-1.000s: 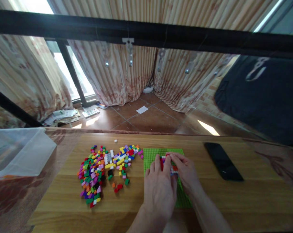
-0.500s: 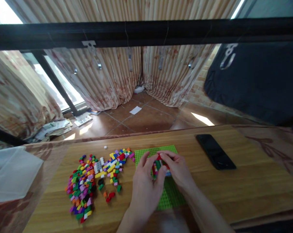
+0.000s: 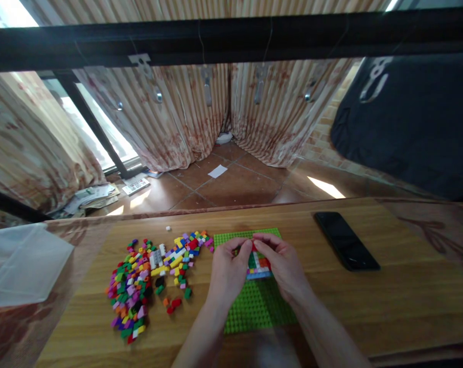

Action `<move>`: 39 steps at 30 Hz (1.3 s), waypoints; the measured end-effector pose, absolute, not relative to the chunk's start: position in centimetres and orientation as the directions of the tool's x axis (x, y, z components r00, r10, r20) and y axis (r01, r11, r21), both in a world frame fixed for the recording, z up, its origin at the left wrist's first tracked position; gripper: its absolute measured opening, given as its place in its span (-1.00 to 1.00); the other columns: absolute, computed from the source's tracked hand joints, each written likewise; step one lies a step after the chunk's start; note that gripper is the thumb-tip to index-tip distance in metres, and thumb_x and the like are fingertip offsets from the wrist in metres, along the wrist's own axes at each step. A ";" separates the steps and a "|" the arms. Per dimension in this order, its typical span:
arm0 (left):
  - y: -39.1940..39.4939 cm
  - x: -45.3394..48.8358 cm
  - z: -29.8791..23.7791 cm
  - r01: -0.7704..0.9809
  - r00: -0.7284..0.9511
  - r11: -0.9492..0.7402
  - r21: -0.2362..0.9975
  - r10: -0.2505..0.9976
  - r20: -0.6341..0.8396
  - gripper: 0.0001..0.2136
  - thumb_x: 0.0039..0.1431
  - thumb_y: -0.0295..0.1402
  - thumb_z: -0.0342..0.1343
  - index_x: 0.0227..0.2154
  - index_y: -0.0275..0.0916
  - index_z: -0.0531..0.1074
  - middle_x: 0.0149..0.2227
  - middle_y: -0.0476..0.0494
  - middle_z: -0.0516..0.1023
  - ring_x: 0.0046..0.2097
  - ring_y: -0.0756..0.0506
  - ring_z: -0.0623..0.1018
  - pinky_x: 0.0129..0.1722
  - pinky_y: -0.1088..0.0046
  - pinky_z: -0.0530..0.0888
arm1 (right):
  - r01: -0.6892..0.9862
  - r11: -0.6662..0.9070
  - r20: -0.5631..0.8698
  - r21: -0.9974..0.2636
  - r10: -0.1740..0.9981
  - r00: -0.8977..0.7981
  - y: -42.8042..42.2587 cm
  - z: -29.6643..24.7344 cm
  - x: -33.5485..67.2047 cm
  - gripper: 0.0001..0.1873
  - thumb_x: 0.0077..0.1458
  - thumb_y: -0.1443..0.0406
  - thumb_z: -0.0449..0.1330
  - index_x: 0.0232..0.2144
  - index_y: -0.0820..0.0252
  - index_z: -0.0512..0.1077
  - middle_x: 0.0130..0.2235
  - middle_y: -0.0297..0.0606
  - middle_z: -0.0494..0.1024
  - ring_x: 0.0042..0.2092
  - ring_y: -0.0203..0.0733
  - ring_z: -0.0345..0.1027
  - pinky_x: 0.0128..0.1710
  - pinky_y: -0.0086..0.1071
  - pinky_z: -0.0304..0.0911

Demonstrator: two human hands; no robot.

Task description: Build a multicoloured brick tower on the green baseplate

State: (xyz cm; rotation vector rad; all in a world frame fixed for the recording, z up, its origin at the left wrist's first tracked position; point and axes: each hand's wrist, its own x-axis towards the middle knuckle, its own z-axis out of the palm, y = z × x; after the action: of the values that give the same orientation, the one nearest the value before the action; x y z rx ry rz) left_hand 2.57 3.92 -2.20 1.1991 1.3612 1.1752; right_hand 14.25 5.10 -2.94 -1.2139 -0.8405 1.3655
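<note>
- Currently, the wooden table carries all the work: loose bricks on the left, baseplate at centre, phone on the right.
- Loose brick pile: many colours, spread wide. Judged from this stock, only a small share of the bricks is built in; most lie unattached.
- Green baseplate: just right of the pile, flat on the wood. Bare studs run across its near part; the far part is largely masked by the hands.
- Left hand: over the plate's left side, back of hand up, forearm rising from the near edge. Thumb and index fingertips brought close together; cannot tell whether anything is gripped.
- Right hand: mirrors it from the right, wrist angled inward. Thumb and index appear to pinch a small piece; remaining fingers curled behind. Tips of the two hands nearly meet.
- Built patch: on the plate, below and between the hands. Green, white, orange-red and light blue parts visible; far extent hidden, so its completeness cannot be judged.
- Red brick: small, at the meeting fingertips above the far side of the patch. Judged not yet seated; contact underneath unclear.
</note>
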 end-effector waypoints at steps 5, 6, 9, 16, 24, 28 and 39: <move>4.4 2.5 -2.4 -0.013 -0.110 0.119 0.993 0.987 -0.120 -0.81 0.02 -0.31 0.16 -0.41 -0.29 0.62 -0.43 -0.11 0.61 -0.41 -0.04 0.46 -0.41 0.50 0.36 | -0.252 -0.171 -0.202 -0.952 0.974 0.100 5.1 -3.0 14.1 -0.64 -0.30 0.09 0.44 -0.42 0.16 0.58 -0.40 -0.29 0.60 -0.32 -0.19 0.42 -0.25 -0.31 0.31; 4.5 2.4 -2.6 -0.018 -0.118 0.121 0.992 0.985 -0.122 -0.81 0.01 -0.30 0.17 -0.42 -0.28 0.62 -0.44 -0.11 0.61 -0.43 -0.04 0.45 -0.42 0.51 0.36 | -0.247 -0.169 -0.199 -0.954 0.974 0.103 5.0 -3.1 14.1 -0.64 -0.29 0.08 0.43 -0.41 0.16 0.58 -0.40 -0.29 0.60 -0.32 -0.18 0.42 -0.26 -0.31 0.31; 4.6 2.4 -2.9 -0.030 -0.116 0.126 0.992 0.985 -0.128 -0.81 0.00 -0.28 0.17 -0.43 -0.28 0.62 -0.49 -0.08 0.58 -0.46 -0.03 0.43 -0.47 0.52 0.33 | -0.221 -0.157 -0.183 -0.962 0.978 0.101 4.9 -3.1 14.1 -0.65 -0.25 0.08 0.41 -0.41 0.16 0.57 -0.39 -0.27 0.61 -0.32 -0.16 0.43 -0.27 -0.29 0.32; 4.5 2.6 -2.6 -0.070 -0.128 0.127 0.989 0.983 -0.135 -0.82 0.00 -0.30 0.17 -0.46 -0.29 0.62 -0.51 -0.07 0.57 -0.47 -0.01 0.43 -0.46 0.53 0.32 | -0.205 -0.150 -0.172 -0.967 0.981 0.094 4.8 -3.1 14.1 -0.66 -0.21 0.09 0.39 -0.38 0.16 0.58 -0.38 -0.26 0.61 -0.31 -0.16 0.43 -0.29 -0.30 0.33; 4.5 2.7 -2.1 -0.109 -0.140 0.123 0.986 0.980 -0.138 -0.87 -0.05 -0.35 0.21 -0.51 -0.29 0.61 -0.56 -0.03 0.54 -0.48 0.00 0.43 -0.46 0.54 0.32 | -0.234 -0.157 -0.178 -0.959 0.981 0.072 4.7 -3.1 14.2 -0.73 -0.22 0.10 0.40 -0.47 0.15 0.59 -0.44 -0.29 0.60 -0.36 -0.19 0.41 -0.30 -0.33 0.30; 4.3 2.7 -2.2 -0.094 -0.145 0.114 0.989 0.981 -0.127 -0.86 -0.02 -0.33 0.19 -0.49 -0.29 0.61 -0.54 -0.03 0.55 -0.47 0.00 0.44 -0.45 0.54 0.34 | -0.278 -0.161 -0.187 -0.947 0.980 0.067 4.7 -3.0 14.2 -0.76 -0.23 0.13 0.41 -0.46 0.13 0.61 -0.43 -0.30 0.61 -0.32 -0.19 0.42 -0.27 -0.34 0.30; 4.1 2.5 -2.3 -0.118 -0.165 0.122 0.985 0.976 -0.140 -0.88 -0.05 -0.34 0.22 -0.49 -0.29 0.61 -0.53 -0.04 0.56 -0.46 -0.01 0.45 -0.43 0.54 0.35 | -0.332 -0.194 -0.222 -0.923 0.974 0.050 4.5 -2.8 14.0 -0.73 -0.25 0.12 0.44 -0.45 0.11 0.61 -0.43 -0.31 0.62 -0.37 -0.20 0.43 -0.30 -0.32 0.32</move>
State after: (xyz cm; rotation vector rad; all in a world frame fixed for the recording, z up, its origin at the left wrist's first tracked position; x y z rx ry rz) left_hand 2.48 4.15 -2.32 0.9450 1.3128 1.2834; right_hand 13.99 4.47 -2.82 -1.1459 -0.7903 1.4341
